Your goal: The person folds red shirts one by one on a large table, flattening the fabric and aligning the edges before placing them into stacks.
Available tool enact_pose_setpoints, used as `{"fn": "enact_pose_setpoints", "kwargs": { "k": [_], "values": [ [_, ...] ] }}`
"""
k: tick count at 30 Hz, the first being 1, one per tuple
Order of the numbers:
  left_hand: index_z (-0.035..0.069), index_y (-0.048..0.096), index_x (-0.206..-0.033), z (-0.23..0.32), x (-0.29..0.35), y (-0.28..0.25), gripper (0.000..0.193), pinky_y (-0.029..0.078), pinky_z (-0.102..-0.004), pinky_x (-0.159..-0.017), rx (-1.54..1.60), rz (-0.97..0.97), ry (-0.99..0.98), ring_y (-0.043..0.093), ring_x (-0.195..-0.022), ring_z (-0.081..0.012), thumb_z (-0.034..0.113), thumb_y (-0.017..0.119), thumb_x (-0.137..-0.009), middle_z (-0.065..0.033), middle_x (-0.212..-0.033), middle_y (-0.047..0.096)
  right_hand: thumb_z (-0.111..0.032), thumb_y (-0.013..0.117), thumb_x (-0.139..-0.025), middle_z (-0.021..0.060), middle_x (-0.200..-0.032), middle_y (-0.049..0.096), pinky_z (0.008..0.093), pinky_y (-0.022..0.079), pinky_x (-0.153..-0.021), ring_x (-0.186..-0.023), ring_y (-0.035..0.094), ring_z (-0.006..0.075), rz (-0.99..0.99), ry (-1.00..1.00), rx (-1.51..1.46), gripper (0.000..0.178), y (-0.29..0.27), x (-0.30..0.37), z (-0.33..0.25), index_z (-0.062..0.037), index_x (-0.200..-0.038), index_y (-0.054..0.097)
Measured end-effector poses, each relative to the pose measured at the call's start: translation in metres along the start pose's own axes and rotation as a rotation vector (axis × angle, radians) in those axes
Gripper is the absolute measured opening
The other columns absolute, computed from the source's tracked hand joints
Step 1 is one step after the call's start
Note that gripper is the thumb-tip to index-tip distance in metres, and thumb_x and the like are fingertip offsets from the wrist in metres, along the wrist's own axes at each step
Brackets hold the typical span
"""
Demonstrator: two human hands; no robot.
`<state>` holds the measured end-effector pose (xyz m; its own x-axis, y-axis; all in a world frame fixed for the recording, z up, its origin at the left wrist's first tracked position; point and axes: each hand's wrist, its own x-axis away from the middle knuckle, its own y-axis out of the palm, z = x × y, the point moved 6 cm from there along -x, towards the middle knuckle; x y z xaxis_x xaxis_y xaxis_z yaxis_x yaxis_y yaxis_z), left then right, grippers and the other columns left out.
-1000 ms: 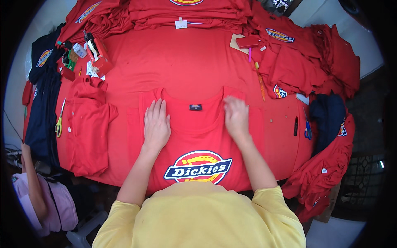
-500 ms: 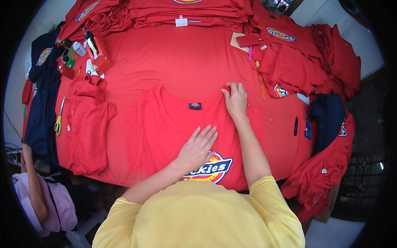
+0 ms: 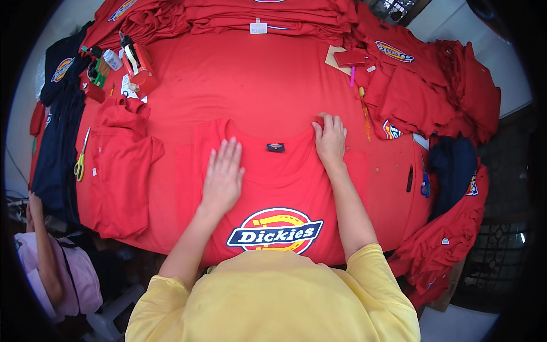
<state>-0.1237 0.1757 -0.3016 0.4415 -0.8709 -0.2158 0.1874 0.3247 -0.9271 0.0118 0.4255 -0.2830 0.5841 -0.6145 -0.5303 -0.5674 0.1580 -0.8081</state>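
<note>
A red T-shirt (image 3: 268, 191) with a large printed logo lies in front of me on the red-covered table (image 3: 250, 85). Its neckline, with a dark label inside, faces away from me. My left hand (image 3: 223, 178) rests flat on the shirt's left part, below the shoulder, fingers stretched out. At the right shoulder, beside the neckline, my right hand (image 3: 330, 137) touches the cloth with bent fingers; whether it pinches the fabric is hard to see.
Crumpled red cloth (image 3: 122, 171) and yellow-handled scissors (image 3: 81, 157) lie to the left, a red tape dispenser (image 3: 139, 71) beyond. Blue-handled scissors (image 3: 425, 185) and black snips (image 3: 409, 178) are at right. Stacked red shirts (image 3: 268, 20) line the far edge. Another person (image 3: 57, 273) sits lower left.
My left hand has slid left and away from me across the shirt, uncovering the printed logo. The right hand stays at the right shoulder.
</note>
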Motion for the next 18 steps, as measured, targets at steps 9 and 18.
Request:
{"fn": "enact_pose_setpoints", "kwargs": {
  "k": [9,18],
  "values": [
    [0.023,0.037,-0.149,-0.029,-0.028,-0.012,0.055,0.007,-0.0524,-0.118,-0.14,-0.109,-0.119,0.016,-0.147,-0.0298,0.042,0.046,-0.098,-0.008,-0.158,0.023,0.008,0.051,-0.079,0.0091,-0.106,0.058,0.0386,0.041,-0.086,-0.096,0.053,0.0258,-0.393,-0.462,-0.284,0.052,-0.023,0.057,-0.083,-0.0209,-0.119,0.068],
    [0.014,0.057,-0.131,-0.092,-0.047,-0.03,0.038,0.036,-0.042,-0.101,0.207,0.349,-0.276,0.05,-0.117,-0.0311,0.02,0.059,-0.093,-0.0105,-0.132,0.054,-0.005,0.059,-0.083,0.0081,-0.129,0.052,0.0466,0.033,-0.101,-0.118,0.044,0.031,-0.02,0.038,0.02,0.041,-0.022,0.034,0.014,-0.0099,-0.124,0.061]
  ]
}}
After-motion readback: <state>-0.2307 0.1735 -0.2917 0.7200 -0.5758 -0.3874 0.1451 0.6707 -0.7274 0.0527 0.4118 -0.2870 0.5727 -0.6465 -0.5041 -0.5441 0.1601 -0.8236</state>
